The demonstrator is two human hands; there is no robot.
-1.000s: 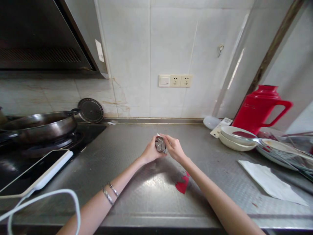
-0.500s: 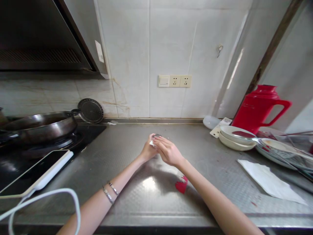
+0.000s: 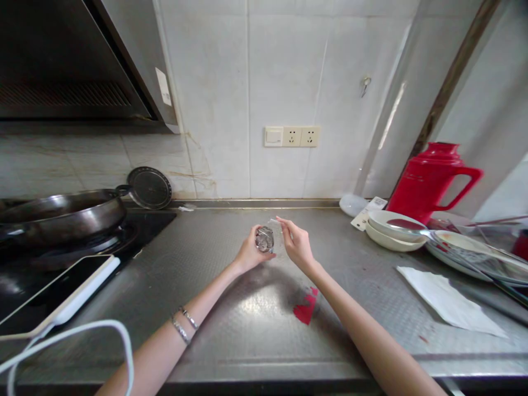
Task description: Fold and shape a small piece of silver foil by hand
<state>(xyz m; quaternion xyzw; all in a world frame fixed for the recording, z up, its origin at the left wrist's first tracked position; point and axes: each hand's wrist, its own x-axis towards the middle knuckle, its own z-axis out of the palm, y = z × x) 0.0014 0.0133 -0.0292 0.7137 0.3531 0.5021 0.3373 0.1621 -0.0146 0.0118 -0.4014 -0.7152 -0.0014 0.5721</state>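
My left hand point(image 3: 249, 254) is closed around a small shiny silver object point(image 3: 264, 240), held over the middle of the steel counter point(image 3: 231, 319). Just to its right, my right hand point(image 3: 297, 245) pinches a thin clear strip or film that runs from the top of the silver object. I cannot make out what the object is. Two bracelets sit on my left wrist. A scrap of red paper point(image 3: 305, 309) lies on the counter under my right forearm.
A dark pan point(image 3: 58, 215) sits on the stove at left, with a phone point(image 3: 53, 294) on a white cable in front of it. At right stand a red jug point(image 3: 429, 181), stacked white dishes point(image 3: 391, 231) and a white napkin point(image 3: 445, 300).
My right hand covered the silver object half a second ago; it has now pulled back to the right, drawing a clear strip off it. The camera shifted slightly.
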